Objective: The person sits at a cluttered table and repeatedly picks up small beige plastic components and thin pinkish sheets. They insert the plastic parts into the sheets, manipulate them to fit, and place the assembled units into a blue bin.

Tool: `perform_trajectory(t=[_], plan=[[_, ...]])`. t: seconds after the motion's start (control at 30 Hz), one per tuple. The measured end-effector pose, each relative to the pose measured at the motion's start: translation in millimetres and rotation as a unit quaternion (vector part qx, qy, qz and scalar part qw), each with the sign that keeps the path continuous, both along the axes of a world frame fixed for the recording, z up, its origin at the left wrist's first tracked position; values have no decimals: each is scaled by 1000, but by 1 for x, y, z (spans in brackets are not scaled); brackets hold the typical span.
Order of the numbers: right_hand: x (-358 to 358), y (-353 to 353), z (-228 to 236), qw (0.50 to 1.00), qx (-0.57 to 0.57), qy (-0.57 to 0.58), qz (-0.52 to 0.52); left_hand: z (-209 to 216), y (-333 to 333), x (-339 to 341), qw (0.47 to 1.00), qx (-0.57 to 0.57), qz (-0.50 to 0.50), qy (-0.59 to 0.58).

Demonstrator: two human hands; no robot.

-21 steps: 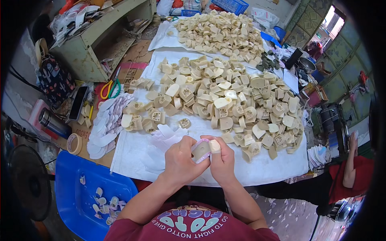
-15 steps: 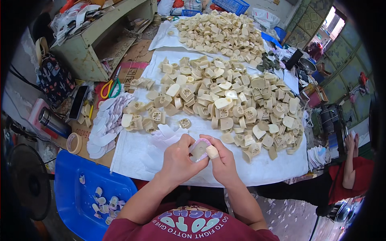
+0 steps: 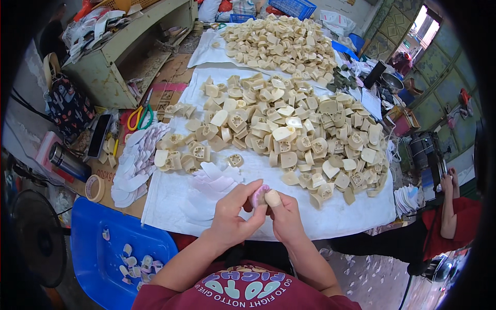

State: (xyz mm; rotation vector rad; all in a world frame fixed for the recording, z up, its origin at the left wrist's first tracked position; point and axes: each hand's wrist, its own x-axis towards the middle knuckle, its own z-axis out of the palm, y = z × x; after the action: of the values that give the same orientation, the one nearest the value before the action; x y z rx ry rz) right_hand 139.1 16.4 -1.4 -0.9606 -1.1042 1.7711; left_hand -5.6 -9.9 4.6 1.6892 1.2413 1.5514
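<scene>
Above the near edge of the white cloth (image 3: 320, 222), my left hand (image 3: 233, 211) and my right hand (image 3: 287, 219) grip a small shoe heel (image 3: 258, 195) between them. Its rim carries a pinkish-lilac covering, and my fingers hide much of the rest. A tan wrap or finger cot (image 3: 273, 198) sits on my right thumb, which presses against the heel. Thin pale-lilac cut pieces (image 3: 206, 194) lie fanned out just beyond my left hand. Past my hands spreads a large heap of bare beige heels (image 3: 289, 129).
A second heel pile (image 3: 279, 44) stands farther back. At left are stacked white pieces (image 3: 135, 168), scissors (image 3: 140, 114), a tape roll (image 3: 94, 188) and a flask (image 3: 70, 160). The blue tub (image 3: 93, 248) at lower left holds several covered heels. A co-worker (image 3: 449, 222) is at far right.
The heel has turned in my fingers; its broad pale face no longer shows, and the pinkish rim looks narrower. Both hands have shifted slightly nearer to me.
</scene>
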Motion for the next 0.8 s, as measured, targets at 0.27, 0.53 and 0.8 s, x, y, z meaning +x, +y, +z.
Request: perform_trajectory(t=[0.27,0.53,0.8], plan=[[-8,-15,-3,995,-82,35,37,0,-3,-3,999,-44,-1,-1],[-35,-29,-13,991,-89,-19,96,-26,-29,-13,934,-153,27,-322],[-70,-32,-28,949,-74,-72,297,-25,-58,-56,843,-188,84,-496]])
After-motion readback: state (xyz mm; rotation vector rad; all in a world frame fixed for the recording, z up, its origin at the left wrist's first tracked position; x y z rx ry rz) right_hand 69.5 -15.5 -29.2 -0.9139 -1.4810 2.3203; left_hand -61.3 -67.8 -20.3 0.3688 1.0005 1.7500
